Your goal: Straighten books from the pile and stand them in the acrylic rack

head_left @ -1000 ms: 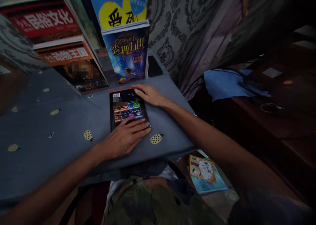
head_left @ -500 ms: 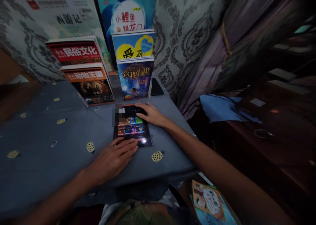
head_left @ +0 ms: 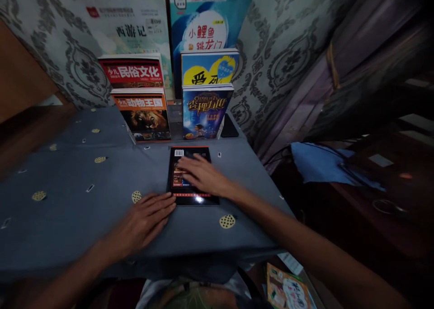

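A dark book [head_left: 196, 199] lies flat, back cover up, on the blue-grey cloth, with a barcode at its upper left and small colour pictures partly covered by a hand. My right hand [head_left: 203, 175] is over the middle of the cover, fingers stretched out toward the left. Its fingertips are slightly blurred, and I cannot tell how firmly they touch. At the book's lower left corner, my left hand [head_left: 149, 218] rests flat with fingers extended, its fingertips at the cover's edge. Neither hand grips anything.
Behind the book stand upright books: a lion-cover book [head_left: 147, 121], a red book [head_left: 135, 73], a blue book [head_left: 205, 114] and taller ones. A black phone [head_left: 229, 127] lies beside them. The table [head_left: 74, 218] ends at the right; below are more books [head_left: 288, 288].
My right hand has slid from the book's upper right onto its middle. My left hand has shifted from the lower edge to the lower left corner. The camera view has turned left.
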The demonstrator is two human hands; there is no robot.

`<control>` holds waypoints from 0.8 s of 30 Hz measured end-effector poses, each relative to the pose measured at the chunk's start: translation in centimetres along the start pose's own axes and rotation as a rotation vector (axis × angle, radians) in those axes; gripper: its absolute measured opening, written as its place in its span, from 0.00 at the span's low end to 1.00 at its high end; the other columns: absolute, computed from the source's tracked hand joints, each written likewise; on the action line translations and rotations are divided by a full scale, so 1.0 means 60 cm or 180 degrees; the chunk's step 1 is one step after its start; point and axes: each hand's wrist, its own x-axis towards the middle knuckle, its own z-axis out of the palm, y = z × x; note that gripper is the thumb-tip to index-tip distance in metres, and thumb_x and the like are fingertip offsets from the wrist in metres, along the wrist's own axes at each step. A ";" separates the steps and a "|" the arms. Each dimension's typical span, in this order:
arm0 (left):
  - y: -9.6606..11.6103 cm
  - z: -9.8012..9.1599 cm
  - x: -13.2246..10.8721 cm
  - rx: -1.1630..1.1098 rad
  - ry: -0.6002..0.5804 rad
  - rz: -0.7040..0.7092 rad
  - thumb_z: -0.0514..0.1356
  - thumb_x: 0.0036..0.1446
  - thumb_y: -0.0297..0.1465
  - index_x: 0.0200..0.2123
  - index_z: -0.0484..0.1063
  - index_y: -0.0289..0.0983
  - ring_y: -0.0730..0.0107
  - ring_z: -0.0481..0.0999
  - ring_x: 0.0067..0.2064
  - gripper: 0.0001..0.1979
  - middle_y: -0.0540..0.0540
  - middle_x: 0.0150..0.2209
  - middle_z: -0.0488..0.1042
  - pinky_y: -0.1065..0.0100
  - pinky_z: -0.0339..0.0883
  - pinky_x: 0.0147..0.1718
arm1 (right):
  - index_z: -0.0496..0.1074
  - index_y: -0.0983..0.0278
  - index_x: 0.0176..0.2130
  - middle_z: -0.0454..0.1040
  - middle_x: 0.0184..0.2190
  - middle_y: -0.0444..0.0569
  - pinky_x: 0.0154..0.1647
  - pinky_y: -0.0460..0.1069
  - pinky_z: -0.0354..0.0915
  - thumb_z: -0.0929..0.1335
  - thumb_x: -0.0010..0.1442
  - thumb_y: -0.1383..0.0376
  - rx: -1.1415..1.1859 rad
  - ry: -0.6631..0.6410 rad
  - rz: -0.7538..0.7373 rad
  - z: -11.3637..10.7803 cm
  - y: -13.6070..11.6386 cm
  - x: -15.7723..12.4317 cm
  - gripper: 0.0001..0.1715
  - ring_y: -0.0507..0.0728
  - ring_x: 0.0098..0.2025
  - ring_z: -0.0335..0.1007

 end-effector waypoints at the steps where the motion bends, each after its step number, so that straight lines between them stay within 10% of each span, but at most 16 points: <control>1: 0.001 0.001 0.000 0.0002 0.0003 -0.0015 0.51 0.69 0.27 0.67 0.61 0.42 0.62 0.73 0.61 0.25 0.42 0.60 0.74 0.53 0.69 0.60 | 0.67 0.62 0.63 0.69 0.64 0.55 0.72 0.63 0.50 0.60 0.72 0.61 0.0134 -0.0155 -0.0227 0.009 -0.021 0.005 0.24 0.59 0.69 0.59; 6: 0.001 -0.001 -0.002 -0.0007 -0.0048 -0.0091 0.52 0.69 0.28 0.66 0.63 0.42 0.61 0.74 0.60 0.24 0.43 0.59 0.75 0.53 0.69 0.60 | 0.64 0.65 0.66 0.64 0.67 0.57 0.73 0.60 0.48 0.58 0.74 0.59 0.0191 -0.0410 -0.0521 0.034 -0.056 0.034 0.26 0.58 0.72 0.52; 16: 0.001 -0.003 0.001 0.0072 -0.0019 -0.0012 0.52 0.68 0.27 0.64 0.65 0.39 0.62 0.72 0.62 0.22 0.43 0.61 0.73 0.54 0.69 0.59 | 0.57 0.68 0.69 0.53 0.71 0.61 0.74 0.64 0.47 0.59 0.72 0.52 -0.0225 -0.0300 0.0171 0.012 0.065 0.067 0.35 0.63 0.74 0.45; 24: -0.001 0.000 -0.002 -0.0076 0.0046 -0.0032 0.53 0.68 0.28 0.63 0.66 0.39 0.62 0.72 0.62 0.21 0.41 0.60 0.73 0.53 0.69 0.59 | 0.57 0.71 0.69 0.54 0.71 0.63 0.73 0.66 0.46 0.53 0.72 0.47 -0.0540 0.0075 0.0995 -0.007 0.096 0.008 0.40 0.65 0.74 0.44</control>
